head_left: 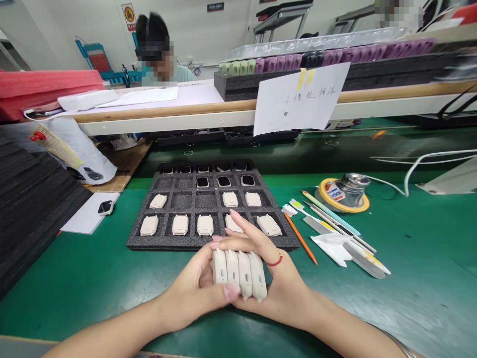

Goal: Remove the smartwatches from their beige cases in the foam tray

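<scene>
A row of several beige smartwatch cases (239, 274) stands on edge, side by side, between my two hands. My left hand (203, 283) is closed on the row's left end, its thumb across the lower part of the cases. Around the right end and far side curls my right hand (276, 278), its index finger raised and a red string at that finger's base. Just beyond lies a black foam tray (212, 242) with square pockets. Beige watch cases (204, 224) lie face down in its near rows, while dark-screened watches (224, 181) fill pockets farther back. My right fingers partly hide one case.
Right of the tray lie an orange pencil (301, 239), tweezers and blades, white scraps (333, 246), and a glass bottle (352, 189) inside a yellow tape roll (324, 196). A single watch (106, 207) rests on white paper at left. A shelf (167, 117) crosses behind; a person (156, 49) sits beyond.
</scene>
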`<state>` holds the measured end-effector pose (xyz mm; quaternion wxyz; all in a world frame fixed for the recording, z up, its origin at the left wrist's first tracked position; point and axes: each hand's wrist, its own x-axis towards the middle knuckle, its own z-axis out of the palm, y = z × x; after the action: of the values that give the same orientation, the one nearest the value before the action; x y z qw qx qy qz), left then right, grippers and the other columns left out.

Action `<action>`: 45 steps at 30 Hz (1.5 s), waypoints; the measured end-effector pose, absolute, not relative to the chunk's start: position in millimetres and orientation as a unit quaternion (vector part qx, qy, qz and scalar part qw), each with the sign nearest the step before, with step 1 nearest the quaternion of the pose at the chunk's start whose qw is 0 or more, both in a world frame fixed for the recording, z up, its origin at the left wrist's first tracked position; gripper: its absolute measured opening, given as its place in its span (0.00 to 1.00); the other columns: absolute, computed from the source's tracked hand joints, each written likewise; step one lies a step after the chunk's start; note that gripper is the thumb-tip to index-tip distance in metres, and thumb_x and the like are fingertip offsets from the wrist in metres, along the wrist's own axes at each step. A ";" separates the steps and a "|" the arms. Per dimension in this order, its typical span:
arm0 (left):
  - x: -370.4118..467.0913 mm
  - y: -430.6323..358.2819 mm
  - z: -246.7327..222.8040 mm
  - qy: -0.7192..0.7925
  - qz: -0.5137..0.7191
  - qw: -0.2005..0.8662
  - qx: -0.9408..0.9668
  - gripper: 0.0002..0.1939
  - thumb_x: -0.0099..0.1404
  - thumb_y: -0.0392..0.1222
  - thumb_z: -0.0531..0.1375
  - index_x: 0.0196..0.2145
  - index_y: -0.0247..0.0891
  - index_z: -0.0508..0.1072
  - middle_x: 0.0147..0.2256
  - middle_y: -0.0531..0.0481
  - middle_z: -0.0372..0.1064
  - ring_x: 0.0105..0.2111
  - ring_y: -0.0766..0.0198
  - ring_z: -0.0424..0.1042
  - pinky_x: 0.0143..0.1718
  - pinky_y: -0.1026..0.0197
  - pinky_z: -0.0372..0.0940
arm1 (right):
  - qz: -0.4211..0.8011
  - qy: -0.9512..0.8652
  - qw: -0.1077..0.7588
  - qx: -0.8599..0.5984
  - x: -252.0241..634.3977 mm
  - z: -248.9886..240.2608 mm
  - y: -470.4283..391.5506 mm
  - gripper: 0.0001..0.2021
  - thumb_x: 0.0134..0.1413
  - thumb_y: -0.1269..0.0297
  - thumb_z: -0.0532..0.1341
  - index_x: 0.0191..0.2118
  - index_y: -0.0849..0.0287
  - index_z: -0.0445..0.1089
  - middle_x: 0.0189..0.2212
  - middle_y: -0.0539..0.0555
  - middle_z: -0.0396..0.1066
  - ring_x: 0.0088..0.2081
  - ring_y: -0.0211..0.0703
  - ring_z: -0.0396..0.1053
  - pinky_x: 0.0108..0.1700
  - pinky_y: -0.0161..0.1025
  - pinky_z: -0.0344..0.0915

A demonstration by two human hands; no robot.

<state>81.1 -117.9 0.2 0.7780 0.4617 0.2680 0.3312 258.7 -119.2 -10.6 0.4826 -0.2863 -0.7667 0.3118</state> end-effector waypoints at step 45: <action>84.8 -125.7 6.3 0.335 0.351 0.632 0.604 0.26 0.54 0.37 0.71 0.48 0.43 0.66 0.46 0.49 0.75 0.43 0.60 0.74 0.44 0.60 0.67 | 0.284 -0.791 0.467 -0.275 262.7 -0.5 -126.5 0.44 0.57 0.42 0.60 0.71 0.51 0.39 0.63 0.61 0.60 0.63 0.56 0.60 0.66 0.54 0.54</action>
<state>84.8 -125.7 6.3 0.6323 0.6039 0.3353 0.3507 262.7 -126.5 -0.5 0.4670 -0.2752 -0.7910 0.2837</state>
